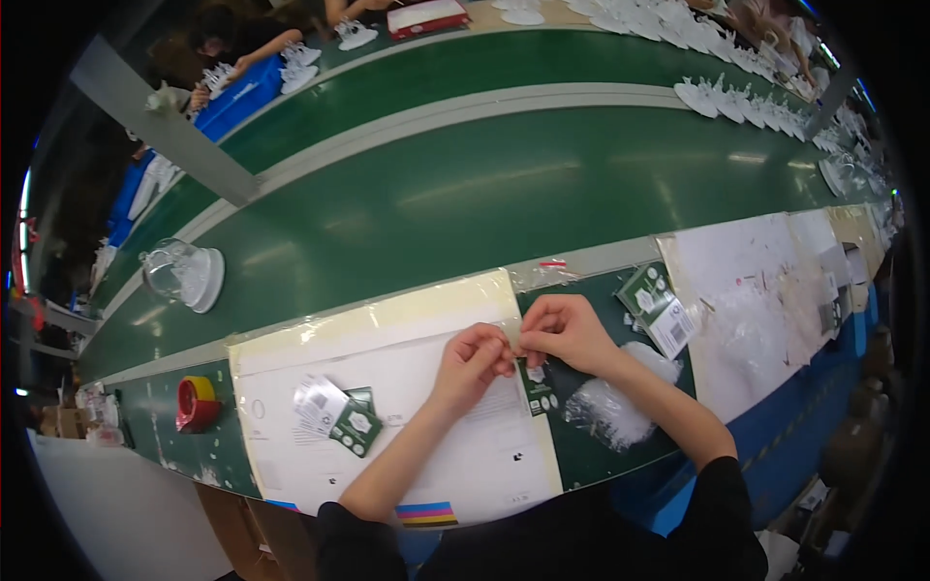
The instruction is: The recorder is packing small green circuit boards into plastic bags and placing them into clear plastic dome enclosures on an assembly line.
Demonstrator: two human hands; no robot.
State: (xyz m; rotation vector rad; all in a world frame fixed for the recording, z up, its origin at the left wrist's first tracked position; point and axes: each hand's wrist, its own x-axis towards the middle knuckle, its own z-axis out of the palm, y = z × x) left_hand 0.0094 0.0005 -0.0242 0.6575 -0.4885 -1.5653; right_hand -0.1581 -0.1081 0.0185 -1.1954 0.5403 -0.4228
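Observation:
My left hand (472, 366) and my right hand (564, 334) meet fingertip to fingertip above the right side of a white printed sheet (291, 445). Both are pinched closed, and whatever lies between the fingers is too small to make out. Just below them is a dark green card tag (541, 389) with white print; whether it hangs from my fingers or lies on the table I cannot tell. Beneath my right forearm is a bunch of clear plastic bags or film (615, 407). Left of my left hand, green and white card tags (356, 426) lie on the sheet.
Beyond the bench runs a green conveyor belt (436, 184), carrying a clear dome on a white base (186, 275). A red and yellow tape roll (198, 402) stands left. More tags (659, 310) lie right. White figurines (746, 105) line the far side, where other people work by a blue bin (240, 100).

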